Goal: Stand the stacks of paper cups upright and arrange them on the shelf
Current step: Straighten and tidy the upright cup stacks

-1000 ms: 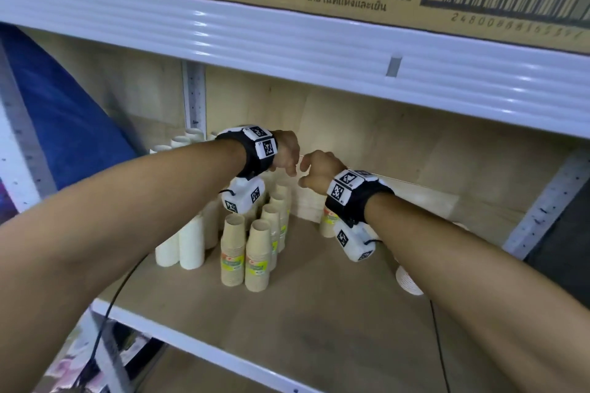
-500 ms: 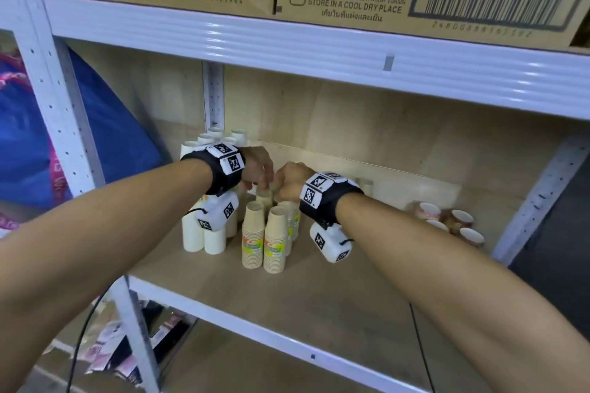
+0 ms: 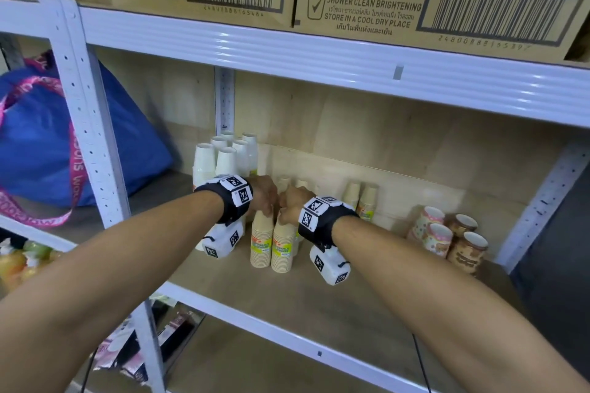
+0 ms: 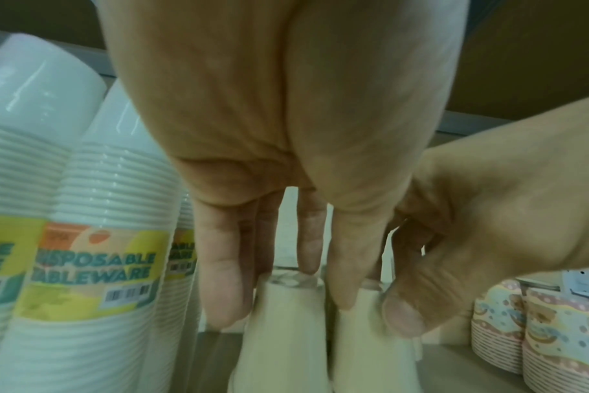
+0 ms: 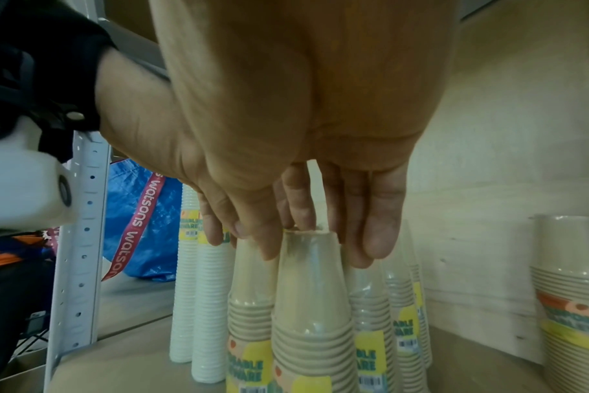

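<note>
Two tan paper-cup stacks stand upright side by side at the front of a row on the wooden shelf [image 3: 367,306]. My left hand [image 3: 267,201] comes down over the left tan stack [image 3: 261,244], and its fingertips [image 4: 219,287] close round the top [image 4: 281,332]. My right hand [image 3: 289,210] holds the top of the right tan stack [image 3: 282,250] the same way, thumb [image 5: 263,239] on one side and fingers [image 5: 380,234] on the other. The hands almost touch. More tan stacks [image 5: 404,305] stand behind, partly hidden.
Tall white cup stacks [image 3: 217,158] stand at the back left, by the upright post [image 3: 95,143]. Two more tan stacks [image 3: 360,199] stand by the back wall; patterned cup stacks [image 3: 447,234] fill the right corner. A blue bag [image 3: 41,143] lies left. Boxes sit overhead.
Both hands have come forward from the back of the row onto the tops of the front pair of tan stacks. My head has pulled back, showing more of the shelf.
</note>
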